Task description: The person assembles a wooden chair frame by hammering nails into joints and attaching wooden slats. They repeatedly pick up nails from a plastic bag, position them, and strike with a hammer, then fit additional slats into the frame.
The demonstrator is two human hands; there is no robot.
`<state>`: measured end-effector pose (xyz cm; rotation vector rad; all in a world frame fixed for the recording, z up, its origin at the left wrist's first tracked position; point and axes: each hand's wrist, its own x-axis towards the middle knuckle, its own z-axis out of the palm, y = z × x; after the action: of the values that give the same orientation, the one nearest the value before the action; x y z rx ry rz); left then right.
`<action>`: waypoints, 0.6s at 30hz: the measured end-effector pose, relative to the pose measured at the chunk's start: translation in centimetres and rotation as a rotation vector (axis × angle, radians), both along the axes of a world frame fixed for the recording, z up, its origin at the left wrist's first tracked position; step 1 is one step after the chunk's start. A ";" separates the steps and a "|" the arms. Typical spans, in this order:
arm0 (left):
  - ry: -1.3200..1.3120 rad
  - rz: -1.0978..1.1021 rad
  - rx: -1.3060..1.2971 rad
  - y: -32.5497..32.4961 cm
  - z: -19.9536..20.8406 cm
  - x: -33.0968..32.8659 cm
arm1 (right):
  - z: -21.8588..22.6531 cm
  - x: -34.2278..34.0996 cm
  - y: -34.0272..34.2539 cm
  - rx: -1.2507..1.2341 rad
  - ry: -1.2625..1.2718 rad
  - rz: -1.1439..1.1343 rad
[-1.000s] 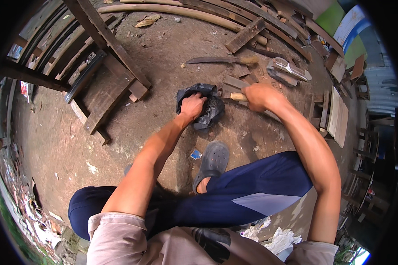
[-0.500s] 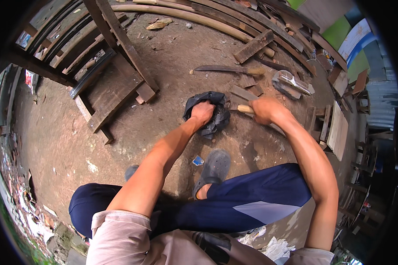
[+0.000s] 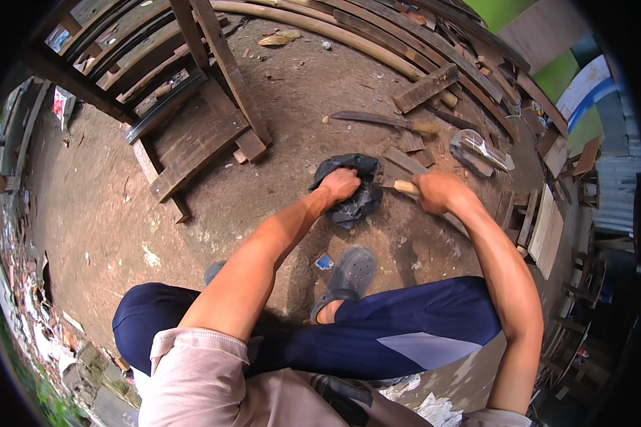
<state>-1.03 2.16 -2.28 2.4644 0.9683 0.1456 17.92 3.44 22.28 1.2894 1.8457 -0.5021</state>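
Note:
A crumpled black plastic bag (image 3: 360, 206) lies gaping on the ground in front of me. My left hand (image 3: 343, 183) reaches into its mouth with fingers curled against the plastic; their tips are partly hidden, and a greyish residue shows inside the bag. To the right, my right hand (image 3: 438, 192) is wrapped round the pale wooden handle of a flat-bladed tool (image 3: 407, 187). Its short dark blade points left to the bag's edge; whether it touches the bag I cannot tell.
A machete (image 3: 381, 121) lies beyond the bag, near wood offcuts (image 3: 404, 159) and a clear plastic-wrapped item (image 3: 481, 151). A wooden frame (image 3: 210, 146) stands at the left. Long poles and planks (image 3: 335, 35) line the far side. My shoe (image 3: 352, 270) is close by.
The whole scene has shifted slightly right and down in view. My left hand stays at the bag, and my right hand still holds the tool beside it.

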 end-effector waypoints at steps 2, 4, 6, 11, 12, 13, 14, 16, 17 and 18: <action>-0.013 -0.028 0.022 0.0 0.0 -0.1 | 0.2 -0.2 0.0 -0.006 -0.001 0.002; -0.021 -0.057 0.037 -0.2 0.1 -0.1 | 0.3 -0.2 -0.1 -0.015 -0.004 -0.001; 0.006 -0.035 0.010 -0.1 0.2 0.0 | 0.5 -0.1 -0.2 -0.026 -0.011 -0.010; 0.091 0.007 -0.029 0.1 0.6 0.5 | 0.4 0.0 -0.4 -0.016 0.018 -0.037; 0.098 0.016 -0.044 0.2 0.6 0.6 | 0.5 0.0 -0.3 -0.020 0.023 -0.039; 0.102 0.022 -0.057 0.3 0.6 0.8 | 0.4 0.1 -0.3 -0.024 0.018 -0.038; 0.106 0.025 -0.064 0.3 0.7 1.0 | 0.2 0.2 -0.4 -0.027 0.014 -0.036; 0.116 0.035 -0.078 0.2 0.6 1.0 | 0.2 0.1 -0.3 -0.025 0.010 -0.027; 0.096 0.048 -0.082 0.2 0.6 0.8 | 0.3 -0.1 -0.3 -0.019 0.010 -0.020; 0.076 0.063 -0.086 0.1 0.5 0.4 | 0.4 -0.4 -0.2 -0.014 0.010 -0.011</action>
<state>-0.58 2.26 -1.78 2.3772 1.0622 0.0301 17.55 3.22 22.71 1.2907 1.8412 -0.5272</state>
